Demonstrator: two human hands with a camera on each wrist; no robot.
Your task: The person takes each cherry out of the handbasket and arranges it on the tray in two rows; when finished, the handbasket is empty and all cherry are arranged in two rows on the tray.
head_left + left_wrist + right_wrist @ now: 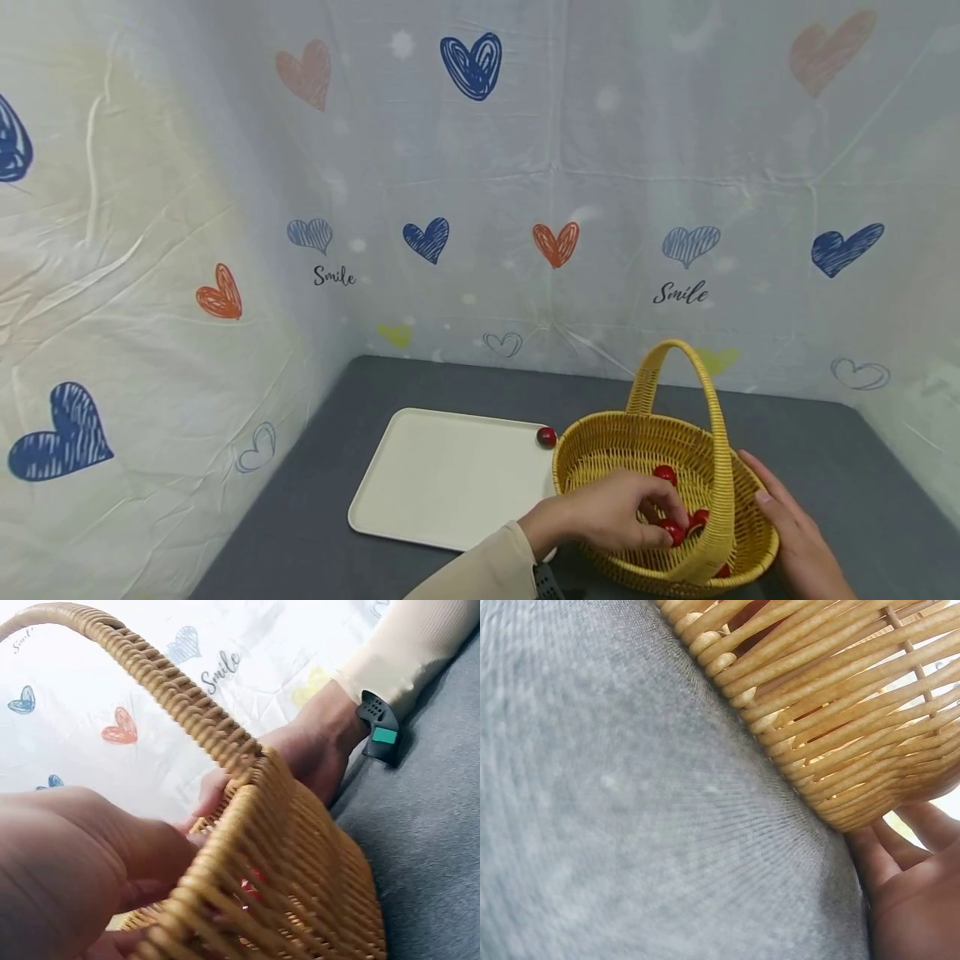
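A yellow wicker basket (630,425) with a tall arched handle stands on the grey table, holding several small round red fruits, one of them a red fruit (664,474) near the middle. My left hand (618,508) reaches in over the near left rim and pinches another red fruit (672,533) between curled fingers and thumb. At the right side, my right hand (798,533) holds the basket's rim, thumb over the edge and fingers along the outside. The right wrist view has this hand (919,892) against the woven wall (840,742). In the left wrist view the wall partly hides my left hand's (75,862) fingertips.
A cream rectangular tray (450,475) lies left of the basket, its right edge close to it. One dark-red fruit (547,437) sits at the tray's far right corner. White curtains with printed hearts (555,244) enclose the grey table (300,517).
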